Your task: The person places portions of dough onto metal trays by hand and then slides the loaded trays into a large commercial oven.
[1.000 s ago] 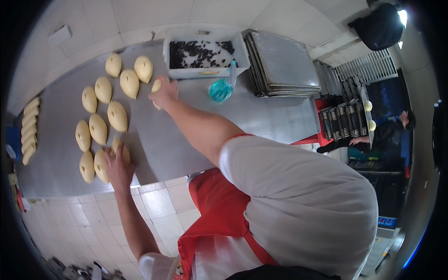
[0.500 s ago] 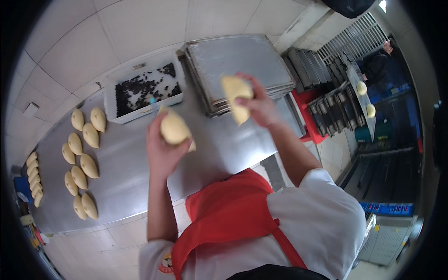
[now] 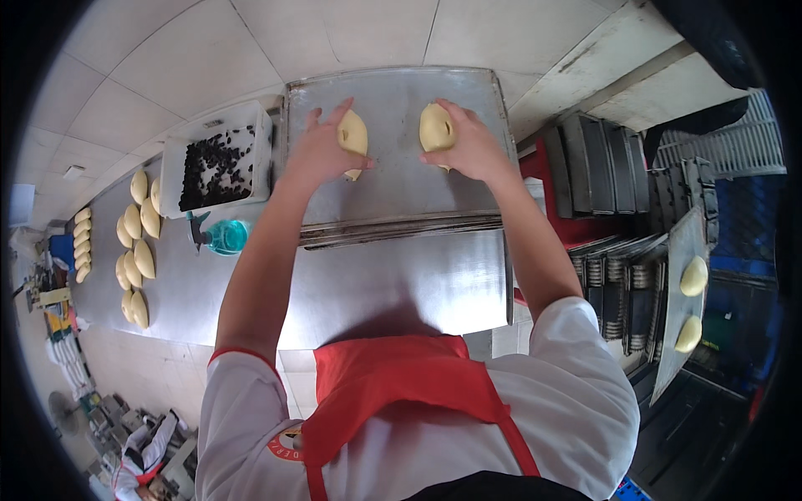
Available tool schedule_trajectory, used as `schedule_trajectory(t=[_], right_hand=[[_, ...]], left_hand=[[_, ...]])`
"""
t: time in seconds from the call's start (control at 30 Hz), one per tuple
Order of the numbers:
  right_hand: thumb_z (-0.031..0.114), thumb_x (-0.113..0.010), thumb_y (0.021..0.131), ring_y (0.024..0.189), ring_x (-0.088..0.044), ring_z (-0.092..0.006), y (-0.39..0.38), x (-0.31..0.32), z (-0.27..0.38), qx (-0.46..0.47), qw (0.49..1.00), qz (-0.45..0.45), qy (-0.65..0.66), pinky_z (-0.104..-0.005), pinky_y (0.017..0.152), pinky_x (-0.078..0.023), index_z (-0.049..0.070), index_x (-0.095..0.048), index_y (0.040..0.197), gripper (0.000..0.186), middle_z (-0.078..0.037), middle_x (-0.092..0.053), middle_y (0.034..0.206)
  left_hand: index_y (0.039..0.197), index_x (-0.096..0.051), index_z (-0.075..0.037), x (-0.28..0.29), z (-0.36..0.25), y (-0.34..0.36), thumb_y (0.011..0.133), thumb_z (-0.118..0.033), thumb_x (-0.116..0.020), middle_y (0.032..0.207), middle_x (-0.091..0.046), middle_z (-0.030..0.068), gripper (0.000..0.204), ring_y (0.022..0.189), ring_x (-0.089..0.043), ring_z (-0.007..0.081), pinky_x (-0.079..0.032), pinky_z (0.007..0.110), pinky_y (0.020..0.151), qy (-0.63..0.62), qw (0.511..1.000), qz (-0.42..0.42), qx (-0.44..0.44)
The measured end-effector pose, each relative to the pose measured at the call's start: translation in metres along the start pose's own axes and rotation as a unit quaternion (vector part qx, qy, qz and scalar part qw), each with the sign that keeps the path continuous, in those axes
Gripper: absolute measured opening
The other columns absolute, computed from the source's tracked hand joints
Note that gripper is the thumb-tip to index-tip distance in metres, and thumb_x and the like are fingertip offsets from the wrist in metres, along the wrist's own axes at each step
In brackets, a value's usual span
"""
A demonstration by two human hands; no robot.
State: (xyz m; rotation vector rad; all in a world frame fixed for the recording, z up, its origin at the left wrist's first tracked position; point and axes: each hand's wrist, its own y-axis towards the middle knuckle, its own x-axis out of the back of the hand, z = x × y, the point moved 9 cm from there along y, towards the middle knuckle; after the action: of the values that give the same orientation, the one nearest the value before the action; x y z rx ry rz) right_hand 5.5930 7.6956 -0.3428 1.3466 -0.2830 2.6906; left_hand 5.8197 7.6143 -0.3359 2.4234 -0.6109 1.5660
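Observation:
Two pale yellow dough pieces, oval with pointed ends, are at the top baking tray (image 3: pixel 393 96) of a stack on the steel table. My left hand (image 3: pixel 322 153) curves its fingers and thumb around the left dough piece (image 3: pixel 354 134). Around the right dough piece (image 3: pixel 433 132), which shows a small dark slit, my right hand (image 3: pixel 472 150) is closed in the same way. A gap of bare tray lies between the two pieces. Both seem to rest on the metal, though the hands partly cover their undersides.
Left of the stack stands a white bin (image 3: pixel 259 171) of dark raisin-like bits, with a teal spray bottle (image 3: pixel 227 237) before it. More shaped dough pieces (image 3: pixel 144 259) lie further left on the steel table (image 3: pixel 376 288). At right, another tray (image 3: pixel 668 359) carries two dough pieces beside dark pans (image 3: pixel 589 167).
Both hands have moved up over the tray stack with the dough pieces, which were in the air before. My view has shifted, and the spray bottle now shows.

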Motion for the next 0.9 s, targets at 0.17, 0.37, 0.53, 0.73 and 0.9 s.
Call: schedule_trajectory(t=[0.17,0.37,0.53,0.73,0.9], right_hand=[[0.02,-0.088,0.063,0.122,-0.053,-0.0397,-0.007,-0.005,-0.017,0.063,0.997,0.03,0.017,-0.0435,0.101,-0.047,0.022,-0.039,0.147,0.097,-0.021,-0.044,0.14],[0.023,-0.089,0.065,0.12,-0.054,-0.0373,-0.025,0.008,-0.021,0.02,0.999,-0.032,0.027,-0.0423,0.098,-0.05,0.018,-0.041,0.145,0.093,-0.017,-0.043,0.139],[0.024,-0.085,0.074,0.107,-0.057,-0.0303,-0.129,0.045,-0.029,0.04,0.96,-0.199,0.191,-0.036,0.086,-0.054,0.011,-0.045,0.14,0.079,-0.017,-0.043,0.134],[0.013,-0.074,0.086,0.093,-0.061,-0.0202,-0.283,-0.013,-0.081,-0.075,0.929,-0.254,0.257,-0.0314,0.068,-0.055,0.003,-0.052,0.129,0.05,-0.012,-0.051,0.122],[0.015,-0.073,0.087,0.091,-0.063,-0.0171,-0.395,0.003,-0.084,-0.153,0.915,-0.311,0.208,-0.0314,0.066,-0.055,0.002,-0.056,0.125,0.043,-0.01,-0.059,0.115]], left_hand=[[0.146,-0.044,-0.018,-0.008,-0.003,0.001,0.06,-0.026,-0.085,0.134,-0.049,0.0221,0.096,0.123,-0.053,0.0377,-0.047,0.043,0.101,-0.033,0.999,0.025,-0.007],[0.138,-0.05,-0.01,0.008,-0.016,-0.054,0.071,-0.025,-0.084,0.129,-0.053,0.0203,0.077,0.107,-0.061,0.0325,-0.052,0.04,0.091,-0.129,0.986,-0.104,0.007],[0.134,-0.047,0.005,-0.088,-0.001,-0.171,0.093,-0.018,-0.064,0.121,-0.06,0.0154,0.05,0.109,-0.06,0.0256,-0.05,0.039,0.093,-0.646,0.735,-0.003,0.208],[0.122,-0.044,0.007,-0.134,-0.023,-0.182,0.096,-0.003,-0.05,0.117,-0.052,0.0158,0.028,0.107,-0.056,0.0271,-0.051,0.04,0.097,-0.865,0.406,-0.024,0.296],[0.101,-0.048,0.002,-0.166,-0.021,-0.156,0.093,-0.002,-0.052,0.097,-0.052,0.0119,0.01,0.088,-0.053,0.0228,-0.054,0.035,0.08,-0.88,0.302,-0.054,0.362]])
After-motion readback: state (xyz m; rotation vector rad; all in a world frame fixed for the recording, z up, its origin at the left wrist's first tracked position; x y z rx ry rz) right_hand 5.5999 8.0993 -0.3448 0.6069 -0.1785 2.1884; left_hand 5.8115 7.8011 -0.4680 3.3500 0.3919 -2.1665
